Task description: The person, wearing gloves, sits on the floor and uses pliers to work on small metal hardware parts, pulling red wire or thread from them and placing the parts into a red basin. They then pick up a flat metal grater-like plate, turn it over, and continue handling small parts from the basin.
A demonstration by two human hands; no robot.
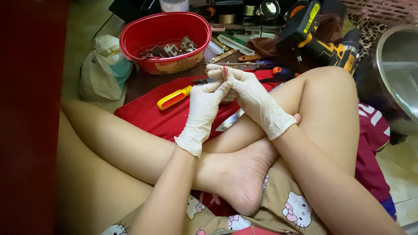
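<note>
Pinching thin red wires in our gloved right hand, we close our left hand on small pliers, above the red cloth, near a yellow-handled screwdriver and red tub.

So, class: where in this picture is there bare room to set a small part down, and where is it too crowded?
Free: the red cloth between the yellow-handled screwdriver and the near leg, and the dark floor strip between the white plastic bag and the red tub. Crowded: behind the gloved left hand and right hand, around the cordless drill, tools lie packed together.
</note>
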